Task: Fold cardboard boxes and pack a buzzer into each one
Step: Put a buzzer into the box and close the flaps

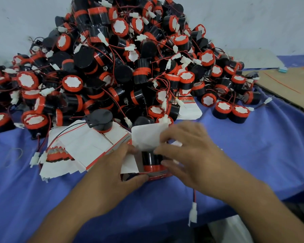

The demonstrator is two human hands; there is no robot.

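An open white and red cardboard box (144,139) lies on the blue cloth at the middle. A black buzzer with a red band (150,161) sits inside it. My left hand (116,171) grips the box's left side, thumb on its red front edge. My right hand (188,153) holds the box's right side, fingers curled over the opening and onto the white flap. The buzzer's red wire and white plug (193,213) hang from under my right hand over the table's front edge.
A big heap of black and red buzzers (123,64) with wires fills the back of the table. Flat unfolded boxes (81,148) lie in a stack at the left, one buzzer on top. Two buzzers (231,112) stand at the right. Brown cardboard (291,85) lies far right.
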